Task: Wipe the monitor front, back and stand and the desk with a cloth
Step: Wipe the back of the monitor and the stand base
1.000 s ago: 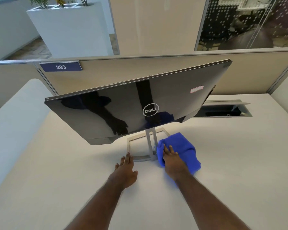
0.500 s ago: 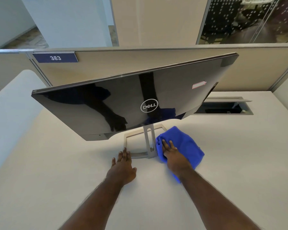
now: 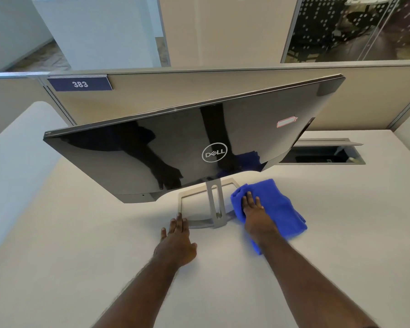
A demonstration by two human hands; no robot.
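Hands both low on the surface (image 3: 341,233), palms down. Left hand (image 3: 178,242) lies flat with fingers straight, fingertips touching the near left corner of the stand (image 3: 214,202) base; it grips nothing, and looks placed there to pin the frame so the monitor (image 3: 175,147) does not skate while the other side is rubbed. Right hand (image 3: 255,214) presses flat on the blue cloth (image 3: 277,207), fingers spread and straight, no pinch; the cloth is bunched against the right rail of the base, just right of the upright post, so the step in hand reads as wiping the stand foot and the surface beside it. The monitor has its glossy back toward the person, tilted, its lower edge overhanging the base ahead of both hands. That overhang limits how far forward the right hand can travel before knuckles meet the panel. Open room: plenty to the right of the right hand and toward the person. Further ahead and right sits an open cable hatch (image 3: 322,155) with a raised lid, an edge to keep the cloth clear of. Left of the left hand a curved white divider (image 3: 17,162) closes that side; a partition (image 3: 199,91) with a number plate (image 3: 79,84) stands beyond the monitor.
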